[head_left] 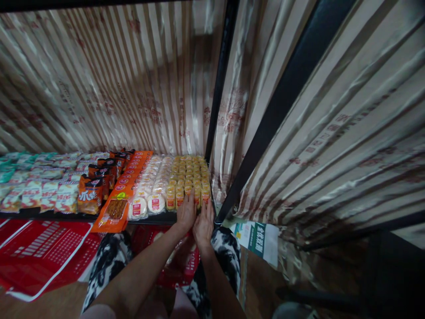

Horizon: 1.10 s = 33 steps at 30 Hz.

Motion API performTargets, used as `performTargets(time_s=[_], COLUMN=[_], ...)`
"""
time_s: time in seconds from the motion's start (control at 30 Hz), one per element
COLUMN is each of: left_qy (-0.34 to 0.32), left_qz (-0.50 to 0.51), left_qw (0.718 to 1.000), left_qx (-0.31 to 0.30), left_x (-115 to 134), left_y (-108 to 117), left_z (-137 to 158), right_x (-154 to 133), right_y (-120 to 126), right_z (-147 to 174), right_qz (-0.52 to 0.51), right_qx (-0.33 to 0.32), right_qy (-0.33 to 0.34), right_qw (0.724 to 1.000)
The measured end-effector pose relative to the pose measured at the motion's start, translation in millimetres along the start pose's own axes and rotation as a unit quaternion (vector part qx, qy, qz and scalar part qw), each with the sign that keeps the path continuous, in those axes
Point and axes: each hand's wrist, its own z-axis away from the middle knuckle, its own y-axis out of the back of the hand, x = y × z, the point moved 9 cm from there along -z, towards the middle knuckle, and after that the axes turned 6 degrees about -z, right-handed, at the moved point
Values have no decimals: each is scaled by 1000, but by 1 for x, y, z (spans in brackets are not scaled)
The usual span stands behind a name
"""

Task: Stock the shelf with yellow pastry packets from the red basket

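My left hand (186, 214) lies with its fingers stretched out on the front of several small yellow wrapped cakes (189, 173) at the right end of the shelf. Beside it, my right hand (203, 225) touches the front-right cakes, its fingers also extended. Neither hand grips anything that I can see. Left of the yellow cakes stand rows of round white wrapped cakes (156, 204) with red labels. Next to those lies an orange snack packet (118, 206), its lower end hanging past the shelf edge. The fingertips partly cover the nearest yellow cakes.
Orange-and-black snack bags (90, 195) and white packets (65, 197) fill the shelf's left side. A black shelf post (265, 128) slants close on the right, before a pleated curtain (149, 75). Red baskets (49, 252) stand below; a green-and-white packet (259, 239) lies low right.
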Motion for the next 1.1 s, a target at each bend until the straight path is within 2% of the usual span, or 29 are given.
performTargets(time_s=[0.17, 0.43, 0.67, 0.83, 0.9, 1.03, 1.1], left_qy=[-1, -28, -63, -85, -62, 44, 74], left_qz=[9, 52, 120, 128, 118, 60, 25], left_qw=[1000, 998, 991, 987, 990, 993, 992], left_qx=[17, -25, 18, 35, 49, 92, 102], left_x=[-2, 0, 1, 3, -3, -35, -48], left_y=[-1, -7, -4, 5, 10, 21, 25], left_z=[2, 2, 10, 19, 25, 38, 39], right_x=[-4, -3, -7, -9, -10, -11, -12], right_y=[4, -1, 0, -2, -3, -2, -2], right_z=[-1, 1, 1, 2, 2, 2, 2], right_qz=[2, 9, 27, 57, 63, 69, 73], right_qx=[4, 0, -14, -22, -24, -24, -21], right_qy=[13, 23, 43, 57, 57, 56, 54], right_qw=[1000, 1000, 999, 996, 996, 996, 996])
